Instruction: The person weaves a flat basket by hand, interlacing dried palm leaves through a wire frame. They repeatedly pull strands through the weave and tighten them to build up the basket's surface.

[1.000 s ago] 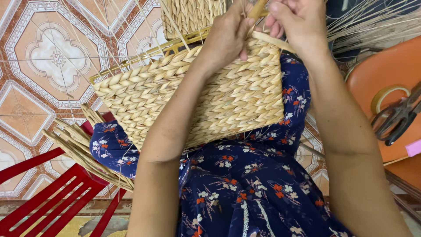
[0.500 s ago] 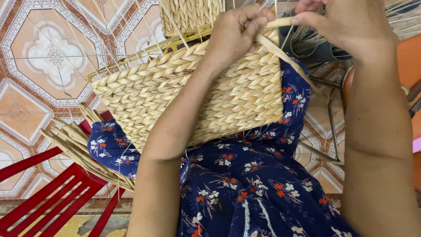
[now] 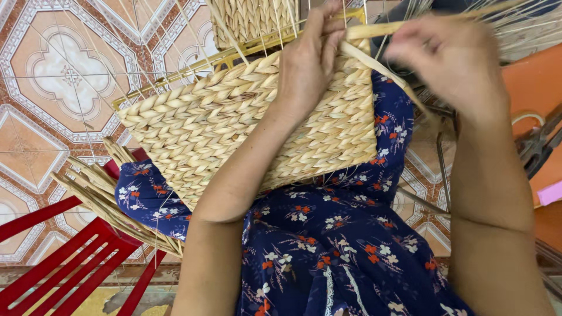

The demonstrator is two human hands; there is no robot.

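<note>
A pale woven straw basket (image 3: 211, 123) lies tilted on my lap, over a dark blue flowered dress (image 3: 328, 246). My left hand (image 3: 310, 61) presses on the basket's upper edge, fingers pinching a flat straw strand (image 3: 374, 29) against the weave. My right hand (image 3: 453, 64) is blurred, closed on the same strand a little to the right, holding it taut. Thin wire uprights of the frame stick out along the basket's top rim.
A bundle of loose straw strands (image 3: 99, 196) lies at my left knee above a red metal stool frame (image 3: 64, 269). Patterned floor tiles (image 3: 52, 88) spread to the left. An orange seat (image 3: 535, 82) with scissors (image 3: 541, 143) stands at the right. More straw fans out at top right.
My right hand has swung right and down along the strand, drawing it tighter. The view shifted so the orange seat and scissors show again. My left hand stays on the rim.
</note>
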